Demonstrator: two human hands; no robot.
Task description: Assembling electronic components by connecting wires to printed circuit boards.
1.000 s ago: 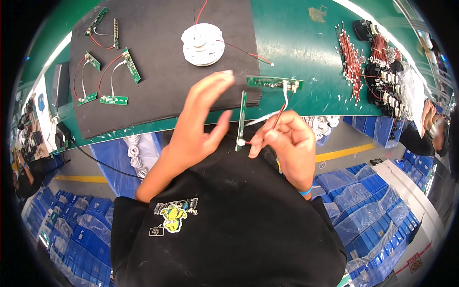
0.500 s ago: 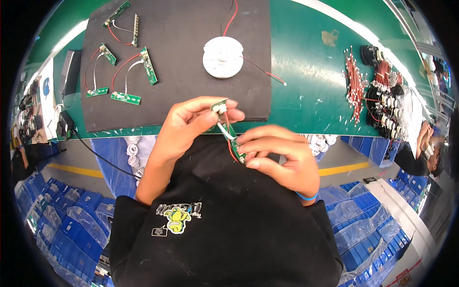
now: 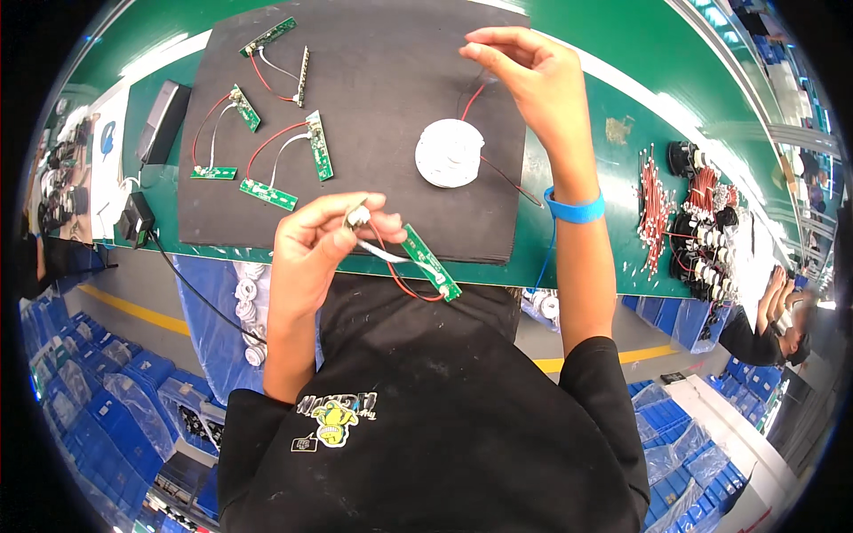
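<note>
My left hand (image 3: 324,244), closed, pinches one end of a pair of small green circuit boards by its white connector (image 3: 358,216). Red, black and white wires run from it to the second narrow green circuit board (image 3: 431,264), which hangs over the front edge of the mat. My right hand (image 3: 533,75) is raised above the far part of the mat, thumb and fingertips drawn together. Below it lies a round white disc part (image 3: 450,154) with a red wire (image 3: 474,101) leading up behind the hand. Whether the fingertips hold that wire is hidden.
Several wired green board pairs (image 3: 319,147) lie on the black mat (image 3: 373,80) at left. On the green table (image 3: 595,204) at right are a bundle of red wires (image 3: 653,213) and black-and-white round parts (image 3: 706,235). A black cable (image 3: 191,286) crosses the front edge at left.
My right hand has let go of the hanging board and reached forward, above the white disc. My left hand keeps its hold, and the lower board now dangles free.
</note>
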